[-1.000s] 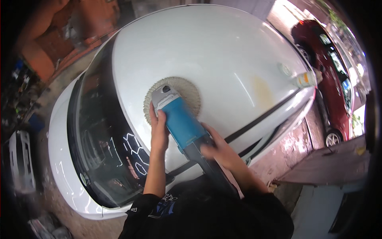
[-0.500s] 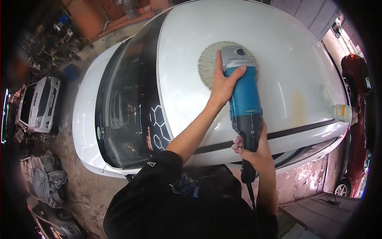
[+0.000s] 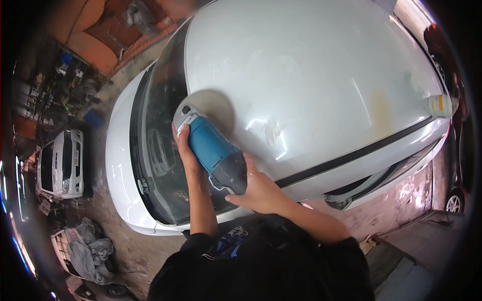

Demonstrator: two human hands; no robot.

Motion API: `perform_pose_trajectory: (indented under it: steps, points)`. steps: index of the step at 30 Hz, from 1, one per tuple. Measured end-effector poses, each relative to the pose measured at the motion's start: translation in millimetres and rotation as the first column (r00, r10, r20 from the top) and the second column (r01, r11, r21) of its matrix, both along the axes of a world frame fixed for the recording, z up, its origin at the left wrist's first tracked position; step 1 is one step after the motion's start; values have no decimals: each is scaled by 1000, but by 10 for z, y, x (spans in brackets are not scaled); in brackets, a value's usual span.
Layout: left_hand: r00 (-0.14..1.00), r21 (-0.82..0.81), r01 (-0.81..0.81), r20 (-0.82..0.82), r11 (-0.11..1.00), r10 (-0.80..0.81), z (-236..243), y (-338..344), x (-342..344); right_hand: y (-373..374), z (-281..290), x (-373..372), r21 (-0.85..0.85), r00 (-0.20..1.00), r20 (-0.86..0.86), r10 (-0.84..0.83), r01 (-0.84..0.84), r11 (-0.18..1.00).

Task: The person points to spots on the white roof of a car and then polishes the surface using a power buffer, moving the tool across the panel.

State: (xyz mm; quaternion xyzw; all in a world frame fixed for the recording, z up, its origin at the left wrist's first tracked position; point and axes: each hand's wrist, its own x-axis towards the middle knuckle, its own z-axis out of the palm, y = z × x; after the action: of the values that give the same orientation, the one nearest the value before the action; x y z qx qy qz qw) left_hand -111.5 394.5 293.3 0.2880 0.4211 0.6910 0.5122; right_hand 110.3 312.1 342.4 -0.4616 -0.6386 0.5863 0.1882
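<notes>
Polisher (image 3: 213,145) and both hands have shifted from farther back on the roof, half a second ago, to its front edge beside the windshield (image 3: 165,173). The tool lies over the front of the white car roof (image 3: 311,75), its grey head pointing obliquely up and left in the view and its black rear end toward the person's body. Beneath the head, the round pale pad (image 3: 222,108) appears blurred and partly covered. Left hand (image 3: 188,153): closed around the forward part of the polisher, thumb on the blue housing. Right hand (image 3: 261,188): wrapped about the black rear housing, some fingers hidden beneath it. Surroundings: a yellowish patch (image 3: 380,113) marks the roof toward the rear; a white container with a yellow label (image 3: 440,106) sits near the rear corner, just beyond the dark trim strip (image 3: 351,155). Well apart, at far left, are a white vehicle (image 3: 63,163) and crumpled grey sheeting (image 3: 93,248).
</notes>
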Motion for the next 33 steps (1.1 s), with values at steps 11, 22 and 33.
perform_pose_trajectory:
  steps: [11, 22, 33]
  points:
    - [964, -29, 134, -228, 991, -137, 287, 721, 146, 281, -85, -105, -149, 938, -320, -134, 90, 985]
    - [836, -98, 457, -292, 884, -464, 828, 1379, 1575, 394, 398, 663, -404, 643, -493, -586, 427, 809]
    - [901, -67, 361, -231, 930, -366, 608, 1082, 894, 271, 166, 324, -267, 795, -437, -421, 332, 904]
